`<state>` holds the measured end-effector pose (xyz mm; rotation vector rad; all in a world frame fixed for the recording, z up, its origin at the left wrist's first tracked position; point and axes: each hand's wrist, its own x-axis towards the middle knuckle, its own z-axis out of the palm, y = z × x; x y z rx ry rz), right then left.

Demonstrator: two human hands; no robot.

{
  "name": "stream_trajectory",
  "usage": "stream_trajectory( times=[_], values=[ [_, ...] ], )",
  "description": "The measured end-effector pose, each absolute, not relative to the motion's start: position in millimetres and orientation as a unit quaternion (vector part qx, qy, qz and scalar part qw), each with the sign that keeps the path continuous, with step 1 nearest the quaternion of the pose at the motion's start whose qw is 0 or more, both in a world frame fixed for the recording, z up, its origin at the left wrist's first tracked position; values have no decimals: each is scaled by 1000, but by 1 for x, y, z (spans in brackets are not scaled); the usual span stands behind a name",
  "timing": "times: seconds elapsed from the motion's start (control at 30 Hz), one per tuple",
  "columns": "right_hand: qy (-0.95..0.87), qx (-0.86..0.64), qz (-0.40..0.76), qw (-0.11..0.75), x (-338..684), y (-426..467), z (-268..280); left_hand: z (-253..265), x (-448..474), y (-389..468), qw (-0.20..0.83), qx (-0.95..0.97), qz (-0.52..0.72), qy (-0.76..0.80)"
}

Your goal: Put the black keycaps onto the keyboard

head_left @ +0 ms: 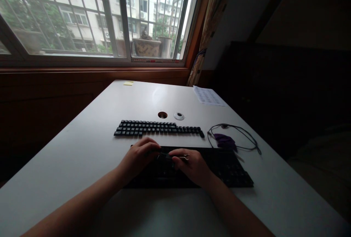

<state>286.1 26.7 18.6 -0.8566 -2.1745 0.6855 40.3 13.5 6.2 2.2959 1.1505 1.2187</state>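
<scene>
A black keyboard (219, 164) lies on the white desk in front of me, and much of its surface is dark. My right hand (193, 163) is closed over it, pinching a small keycap puller (168, 156) with a dark middle and thin metal wire at its ends. The wire sticks out past my right fingers. My left hand (144, 153) rests at the keyboard's upper left part, fingers curled near the puller's other end; what they grip is hidden. Behind the keyboard, loose black keycaps (153, 129) stand in several rows.
A coiled black cable (246, 134) and a purple cloth-like item (225, 141) lie right of the keycaps. Farther back are a round desk hole (162, 115), a white ring-shaped cover (179, 116), printed paper (208, 96) and yellow sticky notes (128, 83). A barred window is beyond.
</scene>
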Motion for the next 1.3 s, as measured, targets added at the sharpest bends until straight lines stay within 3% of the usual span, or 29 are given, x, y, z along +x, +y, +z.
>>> stream_trajectory(
  times=[0.77, 1.3],
  values=[
    [-808, -378, 223, 393, 285, 32, 20, 4, 42, 15, 187, 785, 413, 423],
    [-810, -393, 206, 383, 283, 36, 19, 11, 35, 15, 95, 824, 361, 427]
  ],
)
